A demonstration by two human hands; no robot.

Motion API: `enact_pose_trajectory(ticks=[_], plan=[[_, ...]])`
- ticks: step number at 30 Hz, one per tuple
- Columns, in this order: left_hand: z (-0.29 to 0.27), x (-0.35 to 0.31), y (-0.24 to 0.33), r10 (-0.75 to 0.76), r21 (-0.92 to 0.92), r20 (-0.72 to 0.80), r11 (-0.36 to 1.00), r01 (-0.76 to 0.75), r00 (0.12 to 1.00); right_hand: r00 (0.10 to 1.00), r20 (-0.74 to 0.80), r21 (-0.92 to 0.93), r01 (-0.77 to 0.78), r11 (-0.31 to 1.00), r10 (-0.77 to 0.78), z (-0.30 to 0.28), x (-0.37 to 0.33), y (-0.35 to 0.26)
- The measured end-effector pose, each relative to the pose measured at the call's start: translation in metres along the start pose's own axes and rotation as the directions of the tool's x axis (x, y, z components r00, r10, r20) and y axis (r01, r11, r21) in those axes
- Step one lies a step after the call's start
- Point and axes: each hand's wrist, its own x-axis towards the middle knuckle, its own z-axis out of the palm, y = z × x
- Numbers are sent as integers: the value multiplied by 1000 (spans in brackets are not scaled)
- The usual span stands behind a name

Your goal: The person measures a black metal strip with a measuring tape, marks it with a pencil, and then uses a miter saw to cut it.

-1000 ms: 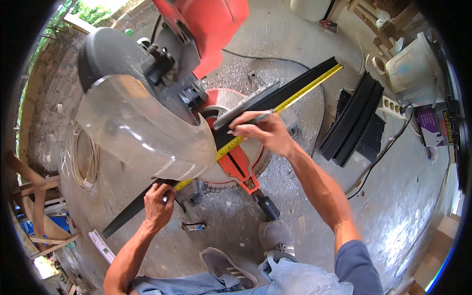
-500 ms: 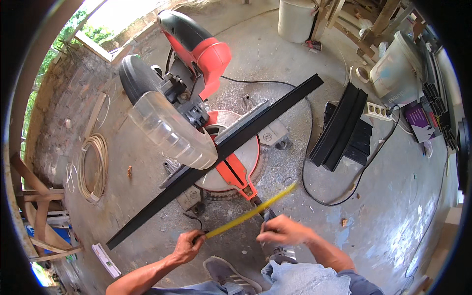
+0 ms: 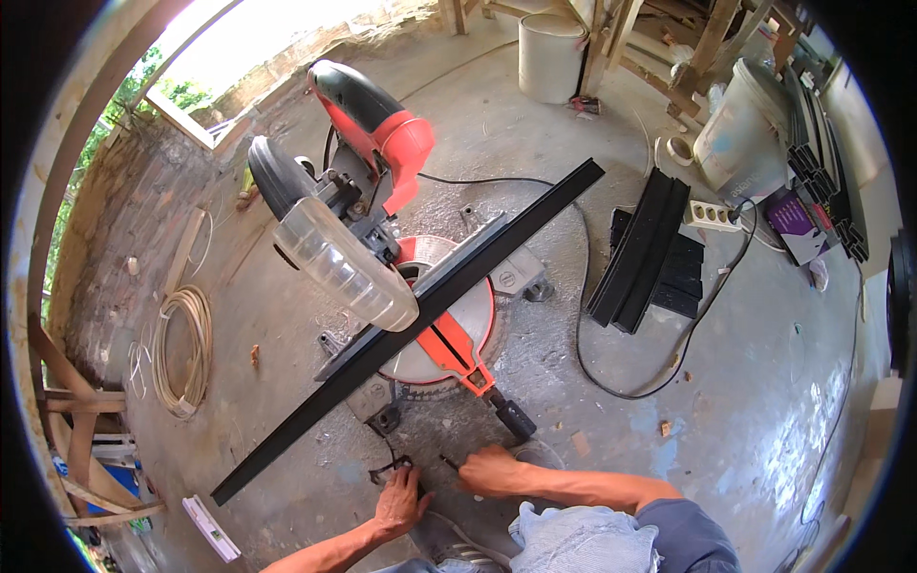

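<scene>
A long black metal bar (image 3: 430, 304) lies slantwise across the round table of a red mitre saw (image 3: 382, 143), under its clear blade guard (image 3: 344, 267). Both my hands are low on the concrete floor in front of the saw's red handle arm (image 3: 449, 349). My left hand (image 3: 401, 501) rests with fingers spread, its fingertips at a small dark object (image 3: 390, 469) on the floor. My right hand (image 3: 487, 470) is curled around a thin pencil (image 3: 447, 463) that points left. The yellow tape is out of sight.
A stack of black bars (image 3: 645, 253) lies right of the saw, beside a white power strip (image 3: 712, 215) with a black cable (image 3: 583, 334) looping over the floor. A coil of pale cord (image 3: 181, 349) lies at left. A white bucket (image 3: 554, 57) and a white tub (image 3: 740, 129) stand at the back.
My hands came off the bar, drew the yellow tape back toward me, and dropped to the floor. The tape is no longer stretched out. My view pulled back from the saw.
</scene>
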Motion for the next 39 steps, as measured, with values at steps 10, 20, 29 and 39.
enact_pose_trajectory(ticks=[10, 20, 29, 39], plan=[[-129, 88, -11, 193, 314, -679, 948, 43, 708, 40, -750, 650, -148, 746, 661, -160, 23, 159], [-134, 111, -53, -396, -269, -561, 918, 292, 727, 249, -528, 844, 262, 469, 811, -197, 70, 245], [-131, 116, -45, -276, -141, -637, 960, 244, 720, -237, -818, 547, -39, 836, 524, -180, 52, 208], [-63, 20, -11, 138, 171, 52, 975, -145, 989, 822, -389, -245, 343, 907, -416, 47, 59, -6]])
